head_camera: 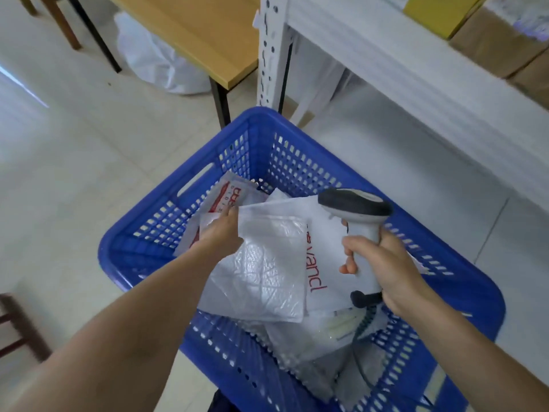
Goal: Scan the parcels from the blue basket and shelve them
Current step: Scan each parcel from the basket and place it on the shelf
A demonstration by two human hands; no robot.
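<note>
Nearest to me, at the near end of the blue basket (124,233), lies a crumpled bubble-wrap packet (297,346). The scanner's coiled cable (364,322) trails down across it.

My right hand (383,266) is wrapped round the grip of the scanner (367,233), fingers curled on its left side. The scanner's long axis runs near to far, cable end toward me. Its dark head is at the far end, with the nose turned left over the parcels.

Under the scanner lies a white parcel (326,251) with "vancl" printed in red. The word runs along the near-far line, just beside my right fingers.

My left hand (221,233) reaches in from the left, its fingers closed on the far left corner of a clear bubble mailer (267,269). The mailer's long side runs near to far and it overlaps the left edge of the white parcel. I cannot see any label on it.

Beyond my left hand, against the basket's far left wall, sits a grey parcel with red print (228,194). Its lettering is too blurred to read.

Further off on the right stands a white metal shelf (416,69) carrying cardboard boxes (499,46) and a yellow box (439,13). To the far left of it stands a wooden table (202,31), with a white sack (154,60) on the floor beneath.
</note>
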